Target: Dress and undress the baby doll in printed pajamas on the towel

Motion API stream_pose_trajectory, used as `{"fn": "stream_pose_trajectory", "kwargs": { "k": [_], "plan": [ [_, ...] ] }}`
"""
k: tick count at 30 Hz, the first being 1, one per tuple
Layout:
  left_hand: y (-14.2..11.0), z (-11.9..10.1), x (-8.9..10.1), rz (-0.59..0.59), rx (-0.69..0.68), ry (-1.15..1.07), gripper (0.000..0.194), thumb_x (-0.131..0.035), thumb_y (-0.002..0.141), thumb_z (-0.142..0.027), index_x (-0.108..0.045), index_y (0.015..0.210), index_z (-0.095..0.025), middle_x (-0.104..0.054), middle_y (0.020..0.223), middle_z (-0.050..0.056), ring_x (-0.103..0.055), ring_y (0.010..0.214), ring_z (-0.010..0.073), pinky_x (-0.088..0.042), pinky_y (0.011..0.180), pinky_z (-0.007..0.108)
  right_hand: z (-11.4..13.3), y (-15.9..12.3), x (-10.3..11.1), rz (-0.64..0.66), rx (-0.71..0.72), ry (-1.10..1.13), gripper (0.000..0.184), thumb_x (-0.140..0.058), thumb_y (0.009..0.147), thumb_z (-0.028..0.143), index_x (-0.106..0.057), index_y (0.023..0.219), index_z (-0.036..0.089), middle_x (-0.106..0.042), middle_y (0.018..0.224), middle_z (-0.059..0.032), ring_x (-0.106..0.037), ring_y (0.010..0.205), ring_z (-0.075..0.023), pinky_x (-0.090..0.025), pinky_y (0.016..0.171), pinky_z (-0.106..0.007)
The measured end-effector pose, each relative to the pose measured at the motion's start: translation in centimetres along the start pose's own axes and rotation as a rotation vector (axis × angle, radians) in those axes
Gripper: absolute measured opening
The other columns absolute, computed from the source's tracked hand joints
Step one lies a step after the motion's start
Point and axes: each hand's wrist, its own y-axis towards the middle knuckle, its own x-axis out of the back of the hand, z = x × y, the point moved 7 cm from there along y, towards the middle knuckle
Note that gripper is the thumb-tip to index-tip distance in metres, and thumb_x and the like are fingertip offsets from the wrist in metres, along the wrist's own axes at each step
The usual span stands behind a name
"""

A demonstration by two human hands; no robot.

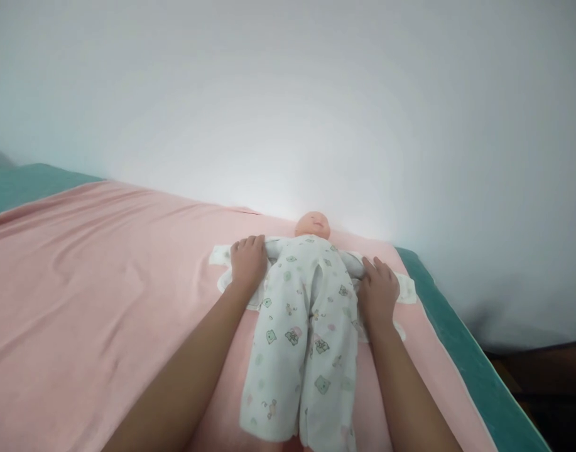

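A baby doll (313, 226) lies on its back, head away from me, in white trousers (288, 333) printed with small bears and pulled up high over its chest. Under its upper body a white baby shirt (407, 289) is spread flat with its sleeves out to both sides. My left hand (249, 267) has its fingers bent over the end of the doll's left-side arm, on top of one sleeve. On the other side, my right hand (379, 290) curls round the other pale arm (352, 264). My palms and thumbs are mostly hidden.
A wrinkled pink blanket (103, 282) lies beneath the doll, over a green mattress or sheet (450, 326) that shows at both sides. A plain white wall (288, 94) rises close behind the doll's head. Dark brown furniture (546, 376) stands at the lower right.
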Motion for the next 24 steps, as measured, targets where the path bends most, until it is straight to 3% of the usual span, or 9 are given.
{"fn": "stream_pose_trajectory", "kwargs": {
  "k": [3,5,9,11,15,19,24],
  "plan": [
    [-0.4,-0.9,1.3,-0.099,-0.088,-0.131,0.028,-0.043,0.091,-0.018,-0.063,0.111,-0.020,-0.063,0.115,0.011,-0.049,0.112,0.0280,-0.039,0.096,0.041,2.5,-0.4,0.8,-0.038,0.104,0.214,0.042,-0.035,0.090,0.025,-0.064,0.120,0.019,-0.054,0.135,-0.0116,-0.043,0.127,-0.0277,-0.033,0.105,-0.047],
    [-0.9,-1.7,2.1,-0.091,-0.144,-0.243,0.025,-0.043,0.091,-0.019,-0.065,0.103,-0.019,-0.063,0.109,0.011,-0.050,0.108,0.0261,-0.042,0.092,0.038,3.9,-0.7,0.9,0.034,0.141,0.419,0.037,-0.041,0.090,0.031,-0.067,0.115,0.022,-0.062,0.125,-0.0089,-0.052,0.116,-0.0248,-0.040,0.098,-0.042],
    [-2.2,-3.3,2.0,0.181,-0.179,-0.510,0.020,-0.053,0.085,-0.021,-0.065,0.101,-0.022,-0.065,0.098,0.004,-0.058,0.092,0.0206,-0.046,0.083,0.033,3.9,-0.9,0.2,0.206,-0.086,0.664,0.031,-0.051,0.084,0.040,-0.070,0.101,0.022,-0.070,0.104,-0.0071,-0.061,0.096,-0.0244,-0.046,0.084,-0.038],
    [-2.5,-3.4,1.8,0.271,-0.117,-0.610,0.023,-0.055,0.081,-0.019,-0.065,0.102,-0.021,-0.067,0.097,0.003,-0.060,0.090,0.0199,-0.047,0.083,0.032,3.5,-1.0,-0.1,0.247,-0.192,0.685,0.031,-0.055,0.080,0.040,-0.070,0.097,0.020,-0.071,0.100,-0.0080,-0.061,0.093,-0.0249,-0.045,0.082,-0.037],
    [-2.3,-2.2,0.5,0.391,0.095,-0.710,0.019,-0.052,0.080,-0.022,-0.066,0.091,-0.018,-0.070,0.089,0.003,-0.062,0.084,0.0201,-0.047,0.078,0.032,2.8,-1.1,-0.7,0.329,-0.271,0.714,0.030,-0.059,0.075,0.038,-0.068,0.094,0.017,-0.071,0.096,-0.0077,-0.061,0.088,-0.0238,-0.045,0.077,-0.035],
    [-2.4,-1.5,-0.8,0.525,0.203,-0.792,0.023,-0.053,0.078,-0.026,-0.063,0.097,-0.018,-0.069,0.089,0.004,-0.062,0.081,0.0200,-0.046,0.074,0.031,2.5,-1.6,-1.8,0.541,-0.382,0.842,0.033,-0.064,0.072,0.041,-0.068,0.095,0.017,-0.072,0.087,-0.0057,-0.061,0.078,-0.0216,-0.046,0.066,-0.031],
    [-2.5,-1.8,-0.5,0.491,0.183,-0.722,0.028,-0.049,0.077,-0.018,-0.059,0.103,-0.020,-0.069,0.099,0.006,-0.060,0.089,0.0202,-0.045,0.081,0.032,2.8,-2.0,-1.9,0.660,-0.428,0.922,0.033,-0.067,0.069,0.037,-0.067,0.094,0.016,-0.070,0.082,-0.0049,-0.061,0.075,-0.0205,-0.046,0.064,-0.030]
  ]
}}
